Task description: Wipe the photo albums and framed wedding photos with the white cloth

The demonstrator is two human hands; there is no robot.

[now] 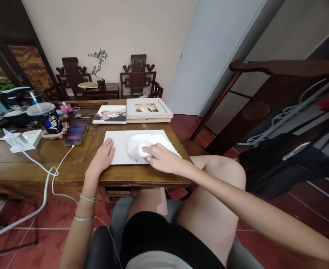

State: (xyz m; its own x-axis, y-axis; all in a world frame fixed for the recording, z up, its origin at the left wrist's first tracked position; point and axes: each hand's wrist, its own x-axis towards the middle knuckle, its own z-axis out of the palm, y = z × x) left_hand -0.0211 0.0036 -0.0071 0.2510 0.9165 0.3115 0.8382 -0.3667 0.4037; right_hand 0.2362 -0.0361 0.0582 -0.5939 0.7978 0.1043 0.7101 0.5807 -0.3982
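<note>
Head view. The person sat at a wooden table (pixel 69 164) with both forearms reaching across its near edge.

A white flat panel (pixel 119 147) lay on the table's right end, close to the near edge. A white cloth (pixel 138 145) was bunched on top of the panel, right of its middle.

The right hand (pixel 160 158) lay palm down on the near right part of the cloth, fingers together and pressed onto it; whether they gripped a fold could not be told. A ring showed on one finger.

The left hand (pixel 102 157) rested flat on the panel's left edge, fingers loosely spread, holding nothing. Two thin bracelets (pixel 85 207) sat on that forearm.

Just beyond the panel, at the far edge, lay a white framed picture (pixel 149 108) on a flat box, and to its left, touching it, an unframed photo print (pixel 111 114).

Further left stood a dark printed cup (pixel 48 117) with a lid and straw, a blurred flat device (pixel 75 133) beside it, and a white power strip (pixel 24 140) with white cables (pixel 49 175) running off the near edge to the floor. A small pink container (pixel 65 107) and a clear glass (pixel 76 111) stood behind the cup.

Two carved dark chairs (pixel 138 78) and a small potted plant (pixel 99 71) stood against the far wall.
</note>
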